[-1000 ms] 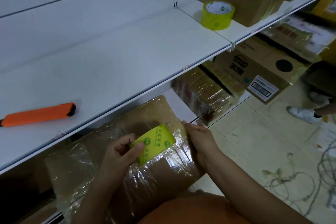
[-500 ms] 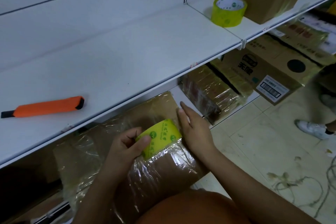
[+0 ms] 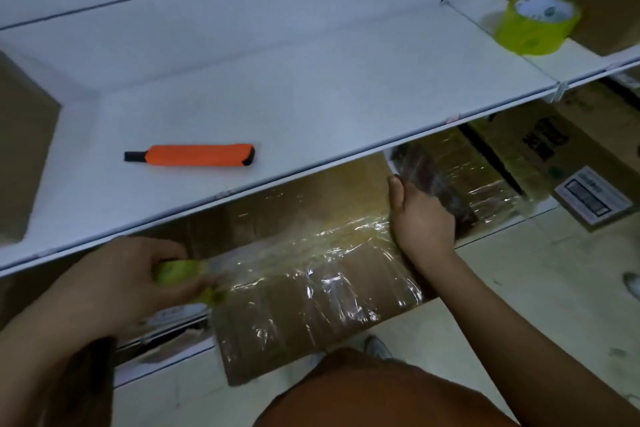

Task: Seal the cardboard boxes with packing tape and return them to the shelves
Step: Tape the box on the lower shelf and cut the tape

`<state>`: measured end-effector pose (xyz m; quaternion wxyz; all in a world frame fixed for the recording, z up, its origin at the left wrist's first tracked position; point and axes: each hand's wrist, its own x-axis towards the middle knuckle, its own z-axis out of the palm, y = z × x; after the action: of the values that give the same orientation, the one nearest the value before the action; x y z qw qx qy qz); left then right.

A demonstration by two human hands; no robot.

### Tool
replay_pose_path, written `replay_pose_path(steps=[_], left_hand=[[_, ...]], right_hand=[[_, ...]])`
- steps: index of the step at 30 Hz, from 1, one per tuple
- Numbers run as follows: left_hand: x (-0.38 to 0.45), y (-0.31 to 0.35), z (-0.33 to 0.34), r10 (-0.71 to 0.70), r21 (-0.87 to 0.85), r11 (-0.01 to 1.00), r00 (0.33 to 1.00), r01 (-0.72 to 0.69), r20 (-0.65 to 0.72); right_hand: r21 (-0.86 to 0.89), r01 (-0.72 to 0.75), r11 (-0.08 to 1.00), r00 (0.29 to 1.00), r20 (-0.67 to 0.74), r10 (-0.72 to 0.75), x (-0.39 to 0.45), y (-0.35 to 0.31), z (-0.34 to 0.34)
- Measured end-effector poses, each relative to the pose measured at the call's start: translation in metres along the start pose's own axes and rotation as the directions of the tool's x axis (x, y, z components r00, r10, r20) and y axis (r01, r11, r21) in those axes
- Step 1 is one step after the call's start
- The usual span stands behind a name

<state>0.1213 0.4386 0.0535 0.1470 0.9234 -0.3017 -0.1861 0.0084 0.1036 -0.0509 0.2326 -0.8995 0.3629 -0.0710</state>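
The left hand (image 3: pixel 138 274) has gone far out to the left with the tape roll (image 3: pixel 180 272), away from the right hand (image 3: pixel 420 218). A moment ago the two hands were close together in the middle of the box.

The left grip is curled round the yellow-green roll. The roll is blurry, so how much tape is left on it cannot be told. The right grip is spread flat, fingers straight, pressing on the right end of the cardboard box (image 3: pixel 311 288).

The box lies between the two grips, just under the white shelf (image 3: pixel 311 97), partly on the lower shelf. Its long side runs left to right, from one grip to the other, with the near right corner poking out toward the person. A shiny strip of tape seems to run along that long side.

The box looks mostly taped. I think the strip has yet to be cut and smoothed down, then the box pushed back in. The orange knife (image 3: pixel 194 155) lies on the shelf above the left grip. A second tape roll (image 3: pixel 535 26) sits far up past the right grip.
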Motion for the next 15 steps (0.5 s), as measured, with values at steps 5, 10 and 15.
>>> replay_pose_path(steps=[5,10,15], left_hand=[[-0.01,-0.023,0.008,-0.167,0.209,0.966,0.984,0.151,0.061],[0.006,-0.047,0.029,-0.223,0.258,0.944,0.974,0.206,0.039],[0.013,-0.061,0.038,-0.155,0.026,0.988,0.973,0.153,0.17]], right_hand=[[-0.01,0.03,1.0,0.999,-0.016,-0.03,-0.004,-0.008,0.001],[-0.041,0.024,0.999,0.999,-0.046,-0.025,-0.014,-0.008,0.007],[-0.011,0.014,1.0,0.998,-0.067,-0.015,-0.014,-0.008,0.008]])
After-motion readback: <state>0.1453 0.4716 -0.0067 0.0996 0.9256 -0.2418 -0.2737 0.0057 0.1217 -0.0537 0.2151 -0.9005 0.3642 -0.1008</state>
